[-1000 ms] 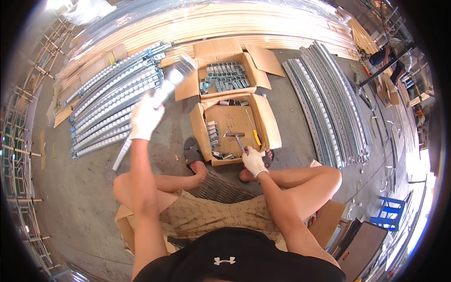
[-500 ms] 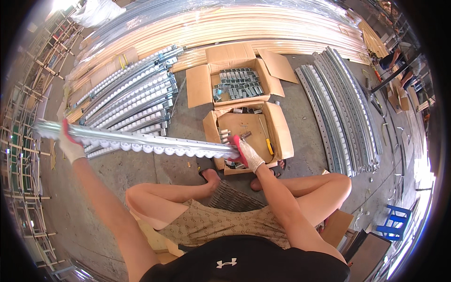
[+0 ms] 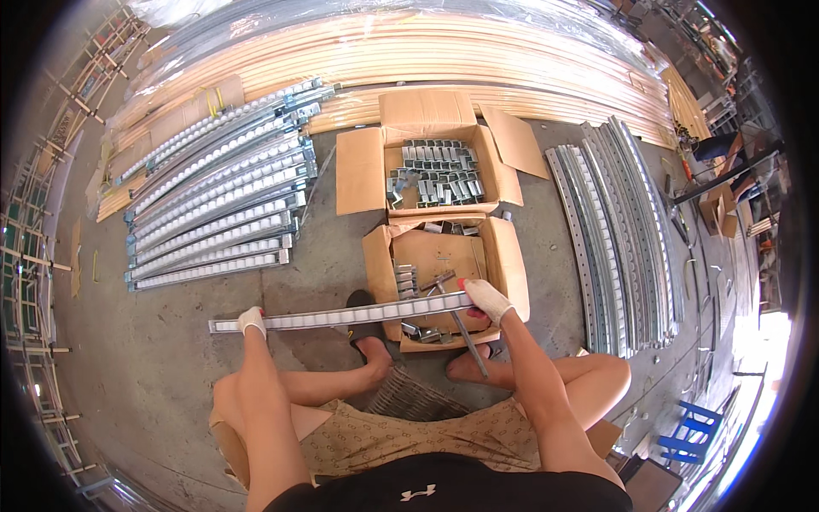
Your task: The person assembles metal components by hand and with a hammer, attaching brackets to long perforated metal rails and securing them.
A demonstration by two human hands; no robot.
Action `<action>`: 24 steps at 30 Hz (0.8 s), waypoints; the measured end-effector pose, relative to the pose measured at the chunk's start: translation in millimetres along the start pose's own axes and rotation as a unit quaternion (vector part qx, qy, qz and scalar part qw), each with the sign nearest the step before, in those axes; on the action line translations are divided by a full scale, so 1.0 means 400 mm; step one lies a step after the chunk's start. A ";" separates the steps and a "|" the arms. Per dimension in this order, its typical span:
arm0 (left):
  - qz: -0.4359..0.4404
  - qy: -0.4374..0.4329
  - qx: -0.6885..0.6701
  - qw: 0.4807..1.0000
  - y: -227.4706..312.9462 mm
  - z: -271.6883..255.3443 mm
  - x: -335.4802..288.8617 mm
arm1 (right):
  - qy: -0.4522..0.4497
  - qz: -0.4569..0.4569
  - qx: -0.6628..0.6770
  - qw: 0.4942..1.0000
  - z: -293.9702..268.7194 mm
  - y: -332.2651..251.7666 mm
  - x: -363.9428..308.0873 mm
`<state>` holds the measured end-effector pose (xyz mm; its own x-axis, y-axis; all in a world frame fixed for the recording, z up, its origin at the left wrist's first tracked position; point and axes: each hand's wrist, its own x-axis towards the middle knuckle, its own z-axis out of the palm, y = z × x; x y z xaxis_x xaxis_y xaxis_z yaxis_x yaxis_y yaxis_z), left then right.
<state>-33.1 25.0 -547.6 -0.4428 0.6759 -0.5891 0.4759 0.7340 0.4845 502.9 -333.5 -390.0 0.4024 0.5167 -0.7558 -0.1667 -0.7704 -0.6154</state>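
A roller track [image 3: 367,314], a narrow metal channel lined with white rollers, lies level across in front of me, rollers facing up. My left hand [image 3: 252,320], in a pale glove, is closed round it near its left end. My right hand [image 3: 488,300], in a pale glove with red fingertips, grips its right end above the near cardboard box [image 3: 508,269]. A hammer [image 3: 469,337] slants beneath the track, its head inside the box and its handle toward my foot. Whether my right hand touches the hammer, I cannot tell. Small metal brackets [image 3: 405,280] lie in this box.
Beyond stands another open box [image 3: 363,171] full of metal brackets [image 3: 439,162]. Several finished-looking roller tracks [image 3: 222,205] lie at left, more metal rails [image 3: 610,230] at right. Long wrapped tan bars [image 3: 384,47] stretch across the back. A blue stool [image 3: 689,431] is at lower right.
The track has come down and toward me, its left end swinging right, and its rollers have turned upward. Both hands still hold it. The hammer's handle now shows below the track.
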 end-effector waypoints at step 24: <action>0.673 -0.276 0.363 0.582 0.170 0.466 -0.962 | 0.206 -0.452 -0.289 0.818 0.033 -0.496 0.607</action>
<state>311.2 -197.5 -408.3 0.9195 0.3346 -0.2061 0.3930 -0.7937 0.4644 621.9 -50.3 -454.3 0.4157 0.8947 0.1637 0.7726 -0.2524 -0.5826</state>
